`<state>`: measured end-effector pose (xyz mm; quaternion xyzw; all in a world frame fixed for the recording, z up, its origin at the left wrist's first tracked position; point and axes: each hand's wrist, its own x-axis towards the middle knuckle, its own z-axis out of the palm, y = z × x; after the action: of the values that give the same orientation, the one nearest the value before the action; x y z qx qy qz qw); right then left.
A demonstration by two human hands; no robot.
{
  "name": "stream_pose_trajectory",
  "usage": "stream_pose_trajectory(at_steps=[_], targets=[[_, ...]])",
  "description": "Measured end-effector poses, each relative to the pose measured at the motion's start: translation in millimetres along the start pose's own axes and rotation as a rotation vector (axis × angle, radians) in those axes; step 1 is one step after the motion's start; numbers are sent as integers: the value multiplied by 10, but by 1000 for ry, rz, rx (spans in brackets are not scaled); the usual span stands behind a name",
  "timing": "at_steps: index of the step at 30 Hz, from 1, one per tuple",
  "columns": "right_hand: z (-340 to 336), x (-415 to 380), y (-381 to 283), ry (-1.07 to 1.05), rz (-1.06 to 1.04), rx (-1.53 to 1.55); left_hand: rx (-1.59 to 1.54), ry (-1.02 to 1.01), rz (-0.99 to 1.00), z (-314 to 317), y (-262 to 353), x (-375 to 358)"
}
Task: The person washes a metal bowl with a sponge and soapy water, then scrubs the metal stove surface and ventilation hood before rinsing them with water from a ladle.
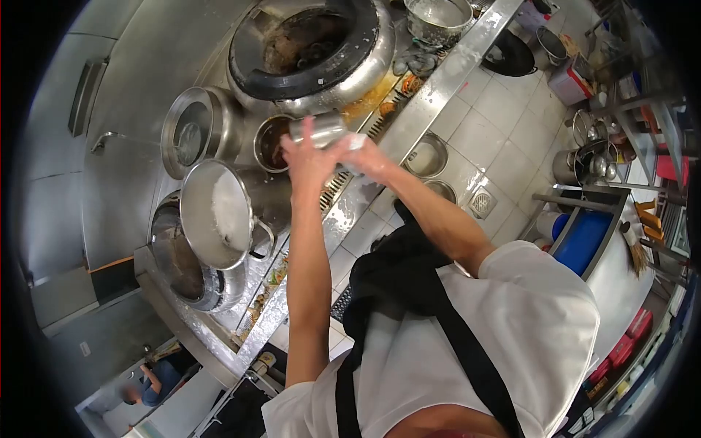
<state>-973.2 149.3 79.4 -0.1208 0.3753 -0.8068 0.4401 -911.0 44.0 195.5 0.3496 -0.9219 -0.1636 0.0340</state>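
My left hand (310, 157) is at a shiny metal canister (319, 127), which lies tilted on its side. Its fingers are spread around the near part of the canister and are somewhat blurred. Close beside it, my right hand (371, 158) is closed on a small white wad (355, 142), perhaps a cloth or scrubber, near the canister's end. Just left of my fingers stands a round metal pot (261, 139) with brownish contents, partly hidden by my left hand.
A tall stockpot (246, 212) with whitish liquid and a wide metal pot (171, 135) stand along the wet counter. Beyond is a large wok burner (358, 69). A food-littered drain grate (336, 186) runs along the counter edge. Pots (438, 150) sit on the tiled floor. Another person (157, 383) is far left.
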Motion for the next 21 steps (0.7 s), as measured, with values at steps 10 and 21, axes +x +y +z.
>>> stream_pose_trajectory(at_steps=[10,21], targets=[[329,-69,9,-498,-153,-972,-313,-56,-121,77,-682,-374],[244,417,891,-126,-334,-2081,-870,-322,-338,806,-1448,-187]])
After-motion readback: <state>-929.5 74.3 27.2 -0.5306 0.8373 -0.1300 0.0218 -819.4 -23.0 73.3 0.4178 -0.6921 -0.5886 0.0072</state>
